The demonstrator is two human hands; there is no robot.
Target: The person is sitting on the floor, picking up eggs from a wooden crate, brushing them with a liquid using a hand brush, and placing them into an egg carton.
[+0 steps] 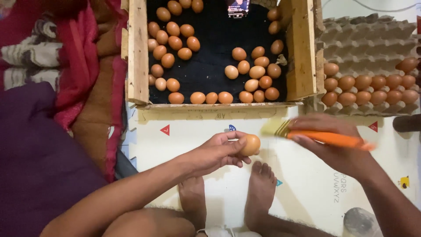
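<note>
Wooden crate point(138, 52) at top centre: open box, pale plank walls, black lining, loose brown eggs inside. Small screen point(237, 7) at crate's far edge, dark rectangle with pink-blue glow, detail too small to tell. Grey pulp egg tray point(372, 30) right of crate, moulded cups, near rows filled with brown eggs. Floor mat point(184, 131) under crate: pale, printed red triangle marks, blue and yellow marks, faint grey lettering.

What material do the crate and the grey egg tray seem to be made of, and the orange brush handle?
The crate looks like raw, unpainted wood: pale boards with visible grain. The egg tray seems to be moulded paper pulp, matte grey with rough cups. The brush handle in the right hand is probably plastic, smooth and bright orange, though motion blur leaves this uncertain.
</note>
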